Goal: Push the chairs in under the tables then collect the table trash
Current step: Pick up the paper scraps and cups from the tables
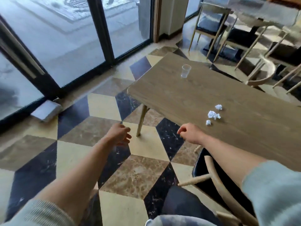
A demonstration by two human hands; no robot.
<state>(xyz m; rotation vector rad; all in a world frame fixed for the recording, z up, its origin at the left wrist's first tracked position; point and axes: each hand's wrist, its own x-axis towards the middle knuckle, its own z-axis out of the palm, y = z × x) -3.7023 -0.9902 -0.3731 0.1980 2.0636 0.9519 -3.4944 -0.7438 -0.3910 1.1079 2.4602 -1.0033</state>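
A wooden table (203, 95) stretches from centre to the right edge. On it stand a clear plastic cup (186, 71) and three crumpled white paper balls (213, 114). A wooden chair with a dark seat (216, 178) sits tucked at the table's near edge, under my right forearm. My right hand (189, 133) hovers at the table's near edge, fingers loosely curled and holding nothing. My left hand (119, 133) hangs over the floor left of the table leg (141, 122), fingers apart and empty.
More chairs (210, 25) and another table (260, 13) stand at the back right, with a curved chair back (267, 74) beyond my table. Glass doors with dark frames (104, 30) line the left. A grey flat box (46, 110) lies on the checkered floor.
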